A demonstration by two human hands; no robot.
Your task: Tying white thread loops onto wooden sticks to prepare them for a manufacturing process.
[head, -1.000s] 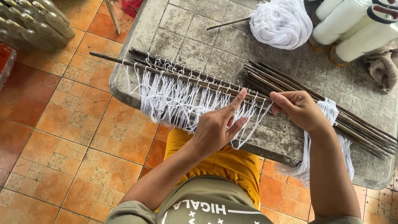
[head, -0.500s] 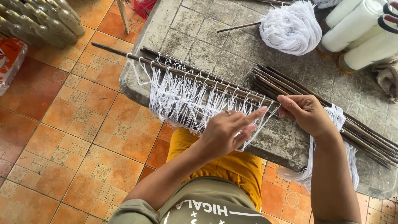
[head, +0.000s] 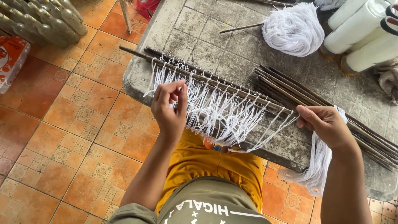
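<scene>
Left hand (head: 169, 108): lifted by the tabletop's (head: 232, 54) front edge, fingers pinched, maybe on a thread.
Right hand (head: 327, 124): pinching white threads (head: 215, 112) at the sticks.
Sticks (head: 232, 89): long, slanting across the front edge, between both hands.

We see white strings (head: 215, 110) knotted along dark thin sticks (head: 232, 89), their loose ends hanging over the table's near edge.

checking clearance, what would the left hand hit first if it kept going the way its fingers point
Probably the white strings hanging from the dark thin sticks; the left hand points at them, though depth is unclear.
</scene>
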